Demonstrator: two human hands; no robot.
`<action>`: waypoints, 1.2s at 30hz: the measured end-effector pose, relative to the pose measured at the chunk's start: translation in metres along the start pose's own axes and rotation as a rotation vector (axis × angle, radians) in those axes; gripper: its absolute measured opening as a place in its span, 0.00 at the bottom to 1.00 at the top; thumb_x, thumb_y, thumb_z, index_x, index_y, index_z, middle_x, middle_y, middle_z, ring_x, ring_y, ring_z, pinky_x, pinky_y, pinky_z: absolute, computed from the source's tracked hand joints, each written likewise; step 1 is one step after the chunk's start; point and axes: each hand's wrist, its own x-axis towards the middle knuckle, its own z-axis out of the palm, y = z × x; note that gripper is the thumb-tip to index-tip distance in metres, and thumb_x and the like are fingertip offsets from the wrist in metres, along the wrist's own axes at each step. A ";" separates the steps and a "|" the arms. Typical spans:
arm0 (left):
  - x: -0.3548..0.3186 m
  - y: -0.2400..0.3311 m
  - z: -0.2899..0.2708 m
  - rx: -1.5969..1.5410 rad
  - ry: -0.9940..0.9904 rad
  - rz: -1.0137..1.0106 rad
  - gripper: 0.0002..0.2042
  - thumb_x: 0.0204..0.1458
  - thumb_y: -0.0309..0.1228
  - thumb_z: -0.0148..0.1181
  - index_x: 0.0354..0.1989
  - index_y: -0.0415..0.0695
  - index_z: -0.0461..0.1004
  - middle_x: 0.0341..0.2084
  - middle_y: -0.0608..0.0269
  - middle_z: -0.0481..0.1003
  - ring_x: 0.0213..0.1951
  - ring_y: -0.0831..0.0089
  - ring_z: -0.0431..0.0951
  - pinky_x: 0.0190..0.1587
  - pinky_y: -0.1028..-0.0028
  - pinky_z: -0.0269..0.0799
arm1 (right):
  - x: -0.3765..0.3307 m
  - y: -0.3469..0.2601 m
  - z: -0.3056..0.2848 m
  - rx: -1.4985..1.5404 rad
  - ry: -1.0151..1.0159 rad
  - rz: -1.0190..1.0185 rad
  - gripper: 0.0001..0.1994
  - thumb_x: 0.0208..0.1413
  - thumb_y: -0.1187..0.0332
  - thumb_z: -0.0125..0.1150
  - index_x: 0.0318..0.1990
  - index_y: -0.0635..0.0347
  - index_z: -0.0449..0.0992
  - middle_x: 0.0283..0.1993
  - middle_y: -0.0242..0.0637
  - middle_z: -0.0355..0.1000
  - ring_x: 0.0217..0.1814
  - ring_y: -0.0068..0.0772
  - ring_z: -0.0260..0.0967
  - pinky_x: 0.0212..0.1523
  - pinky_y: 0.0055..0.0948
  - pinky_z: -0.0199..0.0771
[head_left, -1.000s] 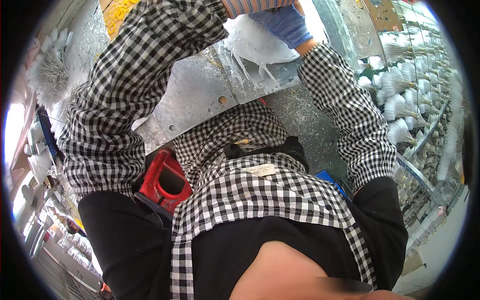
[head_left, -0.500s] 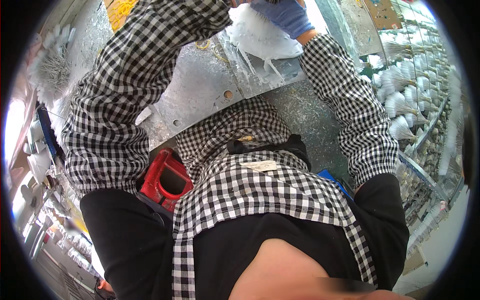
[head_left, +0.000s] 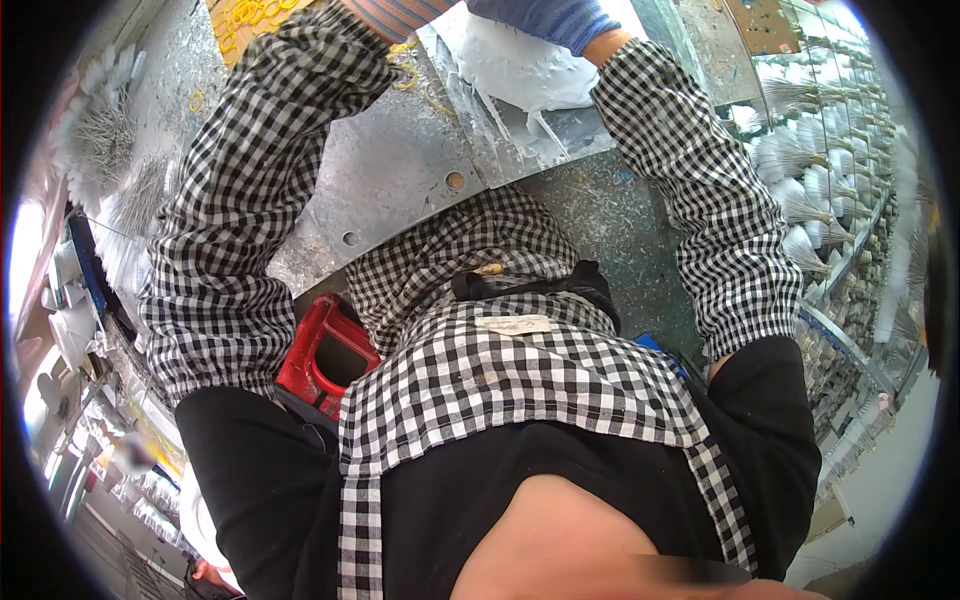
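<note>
My left hand (head_left: 402,14), in a reddish striped knit glove, reaches to the top edge of the view over the metal table. My right hand (head_left: 550,20) wears a blue glove and is above a thick mass of white paste (head_left: 525,68). The paste is spread on a flat plate (head_left: 590,130), with streaks running toward me. The upper edge cuts off the fingers of both hands, so whatever they hold is hidden.
Yellow rubber bands (head_left: 255,14) lie on a board at upper left. White-tipped bundles with thin stems (head_left: 105,125) stand at left; several more (head_left: 800,160) fill a rack at right. The metal table (head_left: 390,180) ends before my lap, beside a red plastic object (head_left: 325,350).
My left forearm has drawn back to the left, bringing the striped glove into view. My right hand has shifted slightly left and up, its fingers further out of view.
</note>
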 end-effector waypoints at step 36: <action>0.031 0.030 0.038 0.101 -0.176 0.191 0.13 0.47 0.23 0.59 0.42 0.43 0.80 0.33 0.59 0.76 0.35 0.61 0.78 0.37 0.66 0.77 | -0.032 0.055 0.047 -0.006 0.593 0.000 0.30 0.49 0.50 0.74 0.54 0.52 0.70 0.47 0.38 0.70 0.50 0.35 0.68 0.47 0.38 0.71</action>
